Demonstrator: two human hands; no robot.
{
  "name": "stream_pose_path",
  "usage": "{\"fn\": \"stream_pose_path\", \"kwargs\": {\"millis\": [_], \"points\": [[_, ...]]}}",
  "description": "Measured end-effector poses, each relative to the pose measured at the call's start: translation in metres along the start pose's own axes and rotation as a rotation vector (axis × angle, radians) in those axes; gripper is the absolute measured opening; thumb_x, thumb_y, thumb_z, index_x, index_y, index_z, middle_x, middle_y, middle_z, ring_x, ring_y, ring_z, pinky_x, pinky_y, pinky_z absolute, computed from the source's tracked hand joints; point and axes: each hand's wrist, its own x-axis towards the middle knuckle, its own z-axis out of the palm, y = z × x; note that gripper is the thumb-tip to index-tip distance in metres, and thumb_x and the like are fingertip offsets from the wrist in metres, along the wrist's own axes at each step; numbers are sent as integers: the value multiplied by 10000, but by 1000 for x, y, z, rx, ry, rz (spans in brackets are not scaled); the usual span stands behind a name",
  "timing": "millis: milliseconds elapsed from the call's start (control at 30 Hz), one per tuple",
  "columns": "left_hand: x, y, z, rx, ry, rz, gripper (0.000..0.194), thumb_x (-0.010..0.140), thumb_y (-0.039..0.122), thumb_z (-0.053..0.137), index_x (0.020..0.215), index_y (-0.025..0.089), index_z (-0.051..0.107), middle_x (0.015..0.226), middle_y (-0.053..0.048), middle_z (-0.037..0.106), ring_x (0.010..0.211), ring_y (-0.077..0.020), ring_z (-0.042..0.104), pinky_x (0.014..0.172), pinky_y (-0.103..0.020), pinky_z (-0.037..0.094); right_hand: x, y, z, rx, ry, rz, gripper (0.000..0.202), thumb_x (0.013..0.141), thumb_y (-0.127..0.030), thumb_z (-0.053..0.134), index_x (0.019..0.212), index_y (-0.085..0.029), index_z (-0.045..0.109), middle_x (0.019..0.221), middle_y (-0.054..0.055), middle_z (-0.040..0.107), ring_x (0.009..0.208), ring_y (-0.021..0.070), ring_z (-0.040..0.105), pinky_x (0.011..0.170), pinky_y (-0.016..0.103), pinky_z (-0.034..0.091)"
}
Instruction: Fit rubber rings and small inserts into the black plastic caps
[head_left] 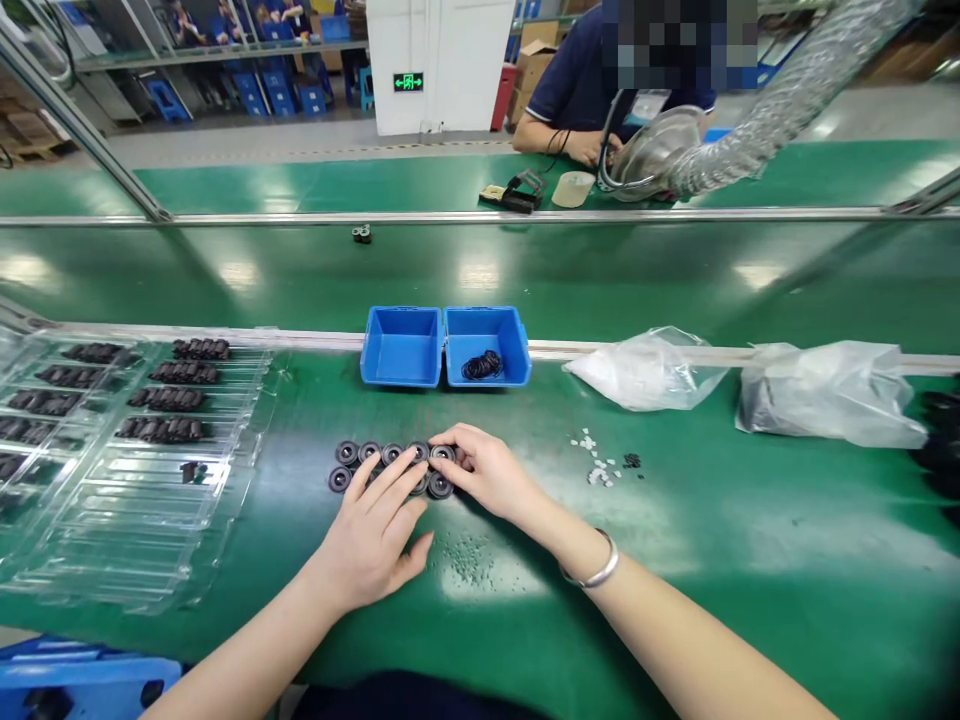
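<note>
Two rows of small black round parts [346,453], each with a hole in its centre, lie side by side on the green tabletop. My left hand [367,545] rests over the middle of the rows, fingers stretched out and touching the parts, hiding several of them. At the right end, my right hand [484,468] has its thumb and curled fingers closed around the sides of the black round part [442,454] in the far row. Below it, in the near row, sits another black round part [440,485]. A silver bangle [598,565] is on my right wrist.
Blue bins [401,350] stand behind, the right one holding black rings [482,365]. Left are clear plastic trays [142,500] with black parts. Right lie white pieces [600,472], black bits [632,461] and plastic bags [645,370]. Across the bench a person [577,90] works beside a duct [795,95].
</note>
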Motion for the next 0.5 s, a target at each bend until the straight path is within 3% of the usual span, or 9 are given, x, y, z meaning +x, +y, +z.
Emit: {"fn": "stream_pose_path", "kwargs": {"millis": [267, 500], "points": [[0, -3, 2, -22, -7, -42, 221, 851, 213, 589, 1057, 133, 593, 1349, -171, 573, 1360, -327, 414, 1136, -572, 269, -2, 4, -8, 196, -61, 64, 311, 927, -391, 528, 1137, -188, 635, 1091, 88, 613, 714, 131, 575, 629, 273, 507], [4, -2, 3, -14, -94, -33, 243, 881, 250, 549, 1083, 126, 600, 1406, -151, 526, 1392, -323, 362, 1165, -567, 204, -2, 3, -12, 282, -118, 91, 323, 879, -405, 596, 1126, -202, 633, 1078, 72, 600, 691, 117, 530, 615, 260, 494]]}}
